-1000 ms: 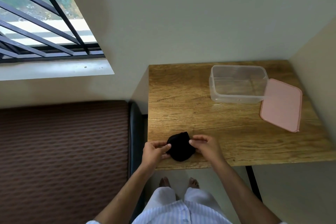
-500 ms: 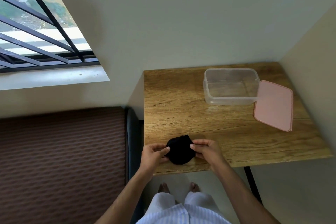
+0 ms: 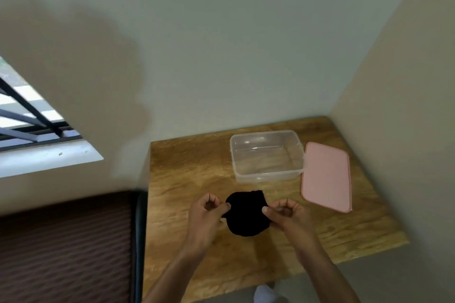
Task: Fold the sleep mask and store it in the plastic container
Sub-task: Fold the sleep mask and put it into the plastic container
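The black sleep mask (image 3: pixel 247 214) is folded into a rounded bundle and held above the wooden table (image 3: pixel 187 179). My left hand (image 3: pixel 208 214) pinches its left edge. My right hand (image 3: pixel 286 214) pinches its right edge. The clear plastic container (image 3: pixel 267 155) stands open and empty just beyond the mask, toward the back of the table. Its pink lid (image 3: pixel 326 176) lies flat to the right of the container, touching its side.
The table sits in a corner, with walls behind it and to its right. A dark brown ribbed couch (image 3: pixel 64 248) stands against the table's left side. A barred window (image 3: pixel 27 120) with a white sill is at far left.
Both hands have carried the folded mask forward from the table's near edge toward the container. The view has tilted, so the window has slid to the left.
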